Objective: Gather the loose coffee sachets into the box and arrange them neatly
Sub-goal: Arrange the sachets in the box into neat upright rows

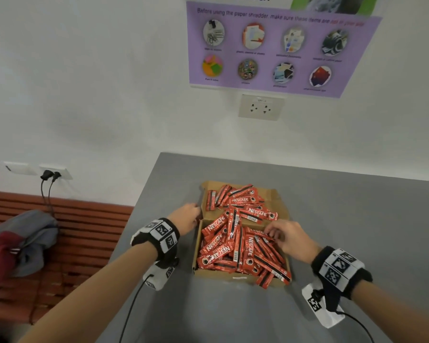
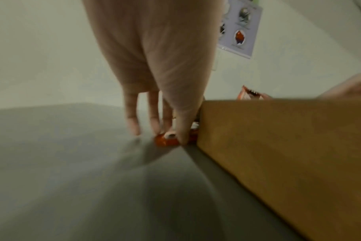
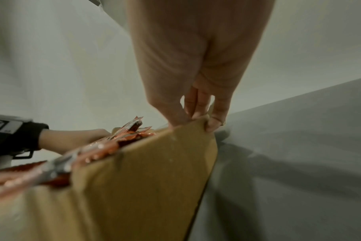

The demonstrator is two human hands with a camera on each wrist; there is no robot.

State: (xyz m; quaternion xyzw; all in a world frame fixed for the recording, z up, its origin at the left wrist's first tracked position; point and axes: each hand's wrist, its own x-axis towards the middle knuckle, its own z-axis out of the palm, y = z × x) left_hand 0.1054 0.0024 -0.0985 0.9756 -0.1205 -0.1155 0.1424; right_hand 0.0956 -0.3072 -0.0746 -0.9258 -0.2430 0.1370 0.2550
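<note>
- Left hand (image 2: 155, 91) at the box's left outer wall, fingertips (image 2: 182, 138) pinching one loose red coffee sachet (image 2: 167, 141) lying on the grey desk (image 1: 357, 219), touching the wall's foot.
- Right hand (image 3: 196, 81) at the box's right rim, thumb inside and fingers (image 3: 211, 125) outside the cardboard edge, gripping it.
- Open brown cardboard box (image 1: 233, 277) on the desk between the hands, heaped with red sachets (image 1: 233, 243) lying crosswise; far flap (image 1: 276, 201) flat, carrying more.
- Risk, as a guess: thin slick sachet slipping from the pinch, or wedging under the wall if pushed rather than lifted.
- Risk: sachets hanging over the near right corner (image 1: 273, 277) sliding out if the gripped wall flexes or the box shifts.
- Risk: heap too jumbled to sit neatly; adding more on top likely to spill over the rim.
- Count: two hands, one box, one sachet seen loose on the desk, several on the flap, dozens in the box, too overlapped for an exact number.
</note>
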